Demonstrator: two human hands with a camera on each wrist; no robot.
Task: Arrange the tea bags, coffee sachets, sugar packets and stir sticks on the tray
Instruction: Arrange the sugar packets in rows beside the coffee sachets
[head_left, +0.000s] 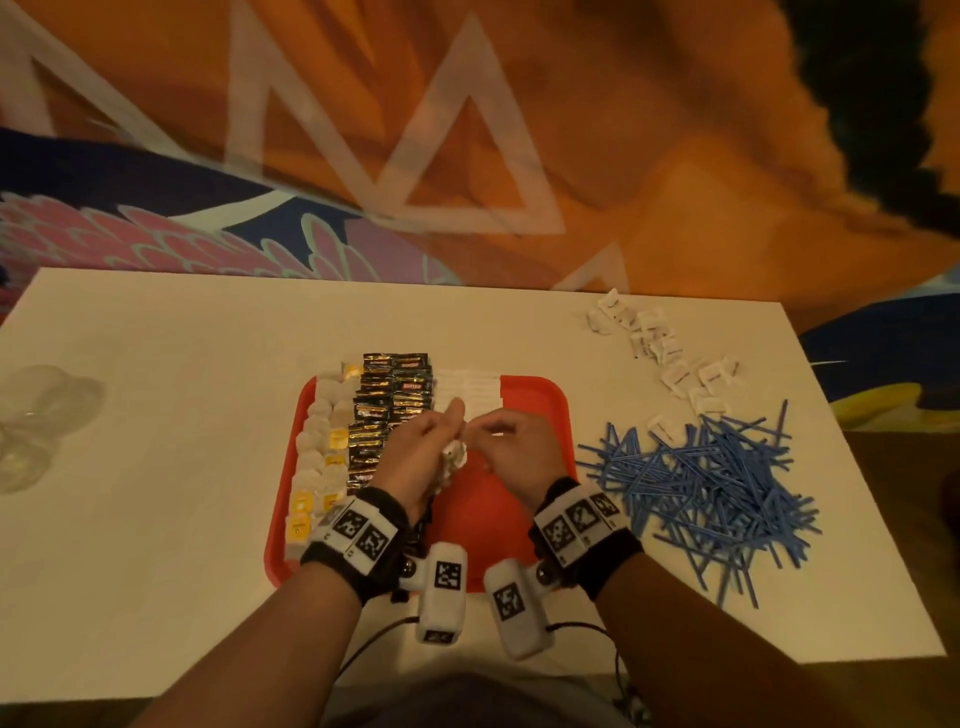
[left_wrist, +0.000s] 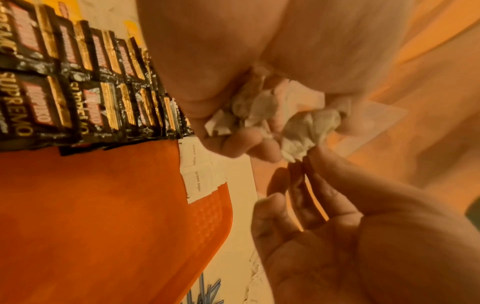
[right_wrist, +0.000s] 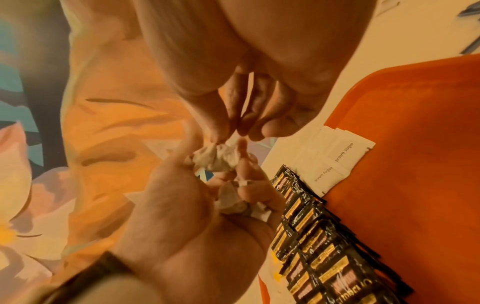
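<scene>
A red tray lies mid-table. Tea bags fill its left column, black coffee sachets the rows beside them, and flat "brown sugar" packets sit at its far edge. Both hands hover over the tray. My left hand is cupped palm up and holds a bunch of crumpled white packets. My right hand pinches the topmost packet of that bunch between thumb and fingertips. In the left wrist view the packets sit against the right fingertips.
A heap of blue stir sticks lies right of the tray. Loose white packets trail toward the table's back right corner. Clear plastic items sit at the left edge. The tray's right half is bare.
</scene>
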